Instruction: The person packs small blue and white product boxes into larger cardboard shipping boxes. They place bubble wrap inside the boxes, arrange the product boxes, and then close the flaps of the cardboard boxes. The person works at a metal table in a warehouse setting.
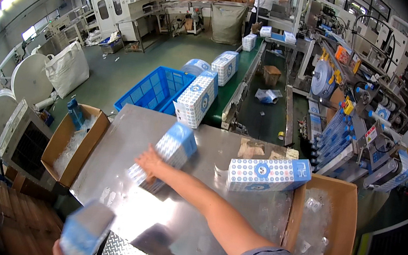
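Observation:
At the lower left edge my left hand (59, 253) is closed on a blue-and-white printed pack (87, 231), which is smeared by motion; only part of the hand shows. My right arm reaches across the metal table. My right hand (151, 164) grips a second long blue-and-white pack (176, 146), its fingers laid over the side; this pack is blurred too. Another printed pack (269, 175) lies at the table's right side. Beyond the table's far edge, a tall pack (197, 99) stands at the end of the conveyor.
The metal table (202, 211) has an open carton (53, 148) with clear plastic on its left and another carton (351, 221) on its right. A blue crate (139, 88) stands behind. More packs sit along the green conveyor (230, 90); machinery lines the right. A person (264, 3) stands far back.

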